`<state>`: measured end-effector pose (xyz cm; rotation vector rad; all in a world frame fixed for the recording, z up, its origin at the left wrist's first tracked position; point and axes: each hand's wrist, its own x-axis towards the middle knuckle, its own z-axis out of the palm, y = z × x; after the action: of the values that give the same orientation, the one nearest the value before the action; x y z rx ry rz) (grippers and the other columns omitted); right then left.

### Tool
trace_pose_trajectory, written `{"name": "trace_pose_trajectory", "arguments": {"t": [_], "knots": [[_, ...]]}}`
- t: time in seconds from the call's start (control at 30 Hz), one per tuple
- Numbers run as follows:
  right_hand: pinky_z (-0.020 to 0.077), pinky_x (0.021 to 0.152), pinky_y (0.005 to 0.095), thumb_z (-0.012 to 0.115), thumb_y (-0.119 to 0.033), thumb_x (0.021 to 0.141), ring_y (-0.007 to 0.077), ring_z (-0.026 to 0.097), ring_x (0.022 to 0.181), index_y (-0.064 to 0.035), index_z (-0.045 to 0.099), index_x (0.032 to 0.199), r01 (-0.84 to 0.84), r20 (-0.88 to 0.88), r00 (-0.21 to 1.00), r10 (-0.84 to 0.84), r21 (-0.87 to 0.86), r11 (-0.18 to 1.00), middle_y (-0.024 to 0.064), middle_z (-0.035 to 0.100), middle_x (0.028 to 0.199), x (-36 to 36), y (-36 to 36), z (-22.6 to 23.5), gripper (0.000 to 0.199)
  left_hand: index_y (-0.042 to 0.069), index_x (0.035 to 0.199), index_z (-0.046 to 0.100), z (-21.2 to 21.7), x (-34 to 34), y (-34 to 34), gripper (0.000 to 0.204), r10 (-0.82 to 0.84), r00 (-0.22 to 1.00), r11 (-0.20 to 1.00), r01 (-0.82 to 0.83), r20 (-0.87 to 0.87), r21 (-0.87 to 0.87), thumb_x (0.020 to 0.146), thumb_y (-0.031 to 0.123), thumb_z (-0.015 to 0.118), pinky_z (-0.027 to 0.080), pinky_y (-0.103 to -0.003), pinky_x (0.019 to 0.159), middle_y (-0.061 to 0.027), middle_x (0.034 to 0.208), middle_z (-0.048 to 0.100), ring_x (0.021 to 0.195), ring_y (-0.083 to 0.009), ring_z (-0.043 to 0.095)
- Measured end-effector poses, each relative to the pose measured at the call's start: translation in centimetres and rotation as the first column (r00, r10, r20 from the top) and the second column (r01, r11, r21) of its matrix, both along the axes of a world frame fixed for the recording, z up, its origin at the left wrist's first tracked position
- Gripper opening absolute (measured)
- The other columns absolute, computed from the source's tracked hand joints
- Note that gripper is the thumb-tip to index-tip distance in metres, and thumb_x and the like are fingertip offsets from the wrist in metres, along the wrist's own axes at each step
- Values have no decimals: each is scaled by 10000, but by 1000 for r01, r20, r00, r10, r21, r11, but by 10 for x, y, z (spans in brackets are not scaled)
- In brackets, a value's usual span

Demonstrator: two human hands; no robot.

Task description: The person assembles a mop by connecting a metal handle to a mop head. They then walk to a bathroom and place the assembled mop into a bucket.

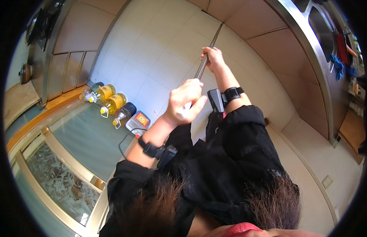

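Note:
A long grey metal pole [199, 72] slants away from me over the pale tiled floor. My left hand [185, 102] is closed around its near end, where a white grip [184, 110] shows below the fingers. Farther along, my right hand [213, 58] wraps the shaft with its fingers curled. The pole's far end reaches the foot of the brown cabinets at the top. What is fixed to that end cannot be made out, though a thin dark strip lies beside it.
Several large bottles, some with yellow oil [115, 103], stand on the floor at left beside a glass-panelled sliding door [69, 177]. Brown cabinets [286, 51] line the right under a metal counter with a sink [322, 27] and blue gloves [337, 66]. More cabinets [80, 27] stand at left.

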<state>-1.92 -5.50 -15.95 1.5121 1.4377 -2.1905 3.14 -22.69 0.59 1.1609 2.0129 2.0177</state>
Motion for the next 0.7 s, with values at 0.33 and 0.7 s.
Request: {"name": "trace_pose_trajectory", "arguments": {"t": [0.33,0.7], "knots": [[538,532,442,638,-147,827,230,600,621,6,585,814,-259,152,952,266,-67,964,93,610,717,-8,-105,14,162,-26,620,483,81,-32,-88,157,151,978,985,-137,145,-101,697,-127,575,433,-337,551,-127,583,477,521,-288,502],[465,414,350,597,-122,833,176,522,488,-25,583,801,-106,-5,994,106,-109,988,63,577,665,-104,-147,24,103,0,632,481,91,-99,-149,215,156,981,987,-151,112,-47,716,-69,666,517,-375,690,-120,658,545,661,-308,601]]}}
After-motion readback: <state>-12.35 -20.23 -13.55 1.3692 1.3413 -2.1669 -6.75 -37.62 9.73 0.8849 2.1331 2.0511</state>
